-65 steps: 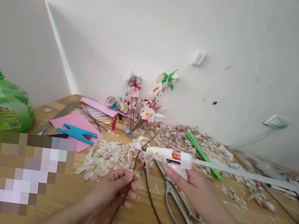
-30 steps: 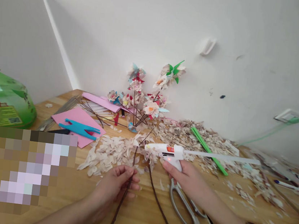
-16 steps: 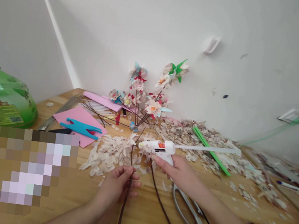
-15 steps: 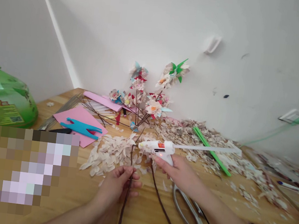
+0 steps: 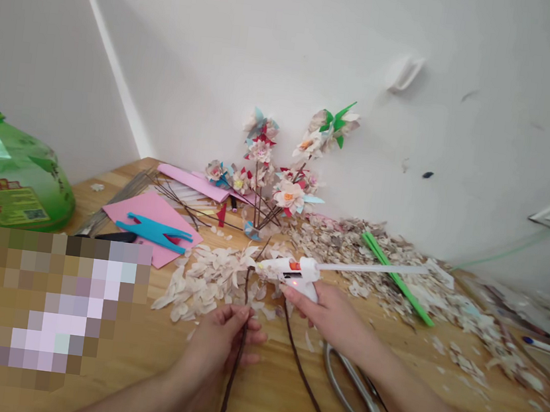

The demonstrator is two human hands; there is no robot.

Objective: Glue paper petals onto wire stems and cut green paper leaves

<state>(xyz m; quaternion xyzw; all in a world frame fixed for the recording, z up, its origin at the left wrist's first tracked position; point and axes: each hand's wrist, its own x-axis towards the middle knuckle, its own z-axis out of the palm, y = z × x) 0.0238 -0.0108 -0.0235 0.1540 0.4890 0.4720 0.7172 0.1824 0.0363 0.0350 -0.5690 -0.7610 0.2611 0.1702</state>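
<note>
A thin brown twig (image 5: 231,381) stands nearly upright between the thumb and fingers of my left hand (image 5: 233,336). In my right hand (image 5: 325,312) is a white hot glue gun (image 5: 292,270), its handle wrapped by my fingers. A long clear glue stick (image 5: 372,269) sticks out of its back end. The nozzle points left and is at the upper part of the twig; whether they touch I cannot tell. Behind the twig lies a heap of pale dried petals (image 5: 211,275). Another brown twig (image 5: 302,373) lies between my two forearms.
Grey-handled scissors (image 5: 353,389) lie beneath my right forearm. Petal flowers (image 5: 289,196) on twigs stand against the wall. Left are pink paper (image 5: 154,208), a blue cut piece (image 5: 156,231) and a green plastic jug (image 5: 19,168). Green strips (image 5: 396,278) lie among petals at right.
The whole view has shifted slightly, with things appearing a little further right. Both hands keep their hold, and the nozzle stays at the twig.
</note>
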